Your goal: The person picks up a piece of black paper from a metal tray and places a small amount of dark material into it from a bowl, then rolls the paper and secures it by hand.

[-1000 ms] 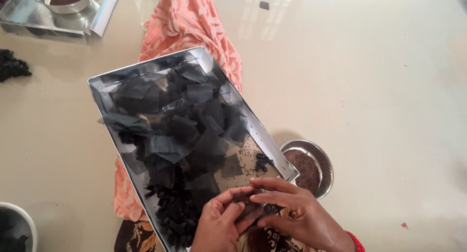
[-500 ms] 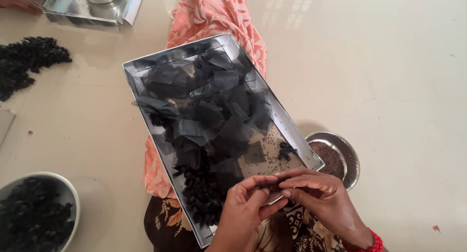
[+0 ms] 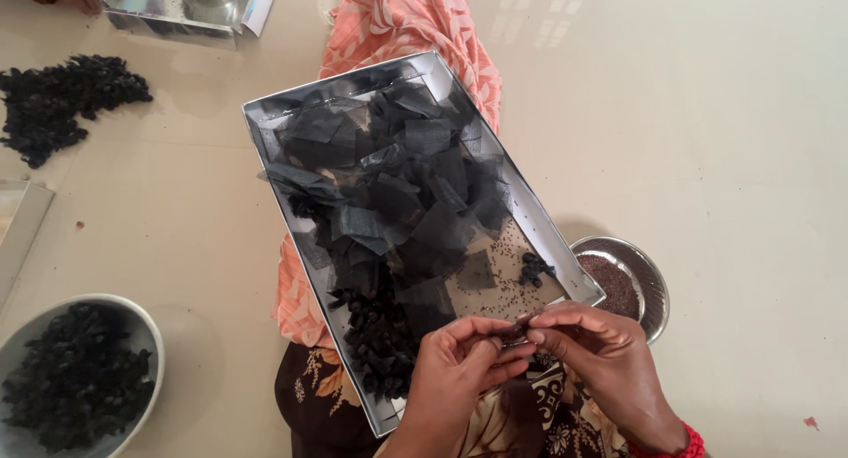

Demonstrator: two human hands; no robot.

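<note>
A small dark piece pinched between both hands over the tray's near end.

The dark piece (image 3: 515, 333) is nipped by the left hand (image 3: 459, 361) and right hand (image 3: 596, 356), each grip pressed together on it, above the metal tray (image 3: 265, 127) of black mesh squares (image 3: 397, 193); a twisting or wrapping step is judged in hand, and steady fingertip pressure is called for.

1. Two metal trays: one (image 3: 274, 131) holding many black mesh squares (image 3: 397, 193), another (image 3: 177, 7) at the floor's far edge.
2. Two bowls: (image 3: 649, 286), (image 3: 150, 334).
3. One loose dark pile (image 3: 62, 100).
</note>
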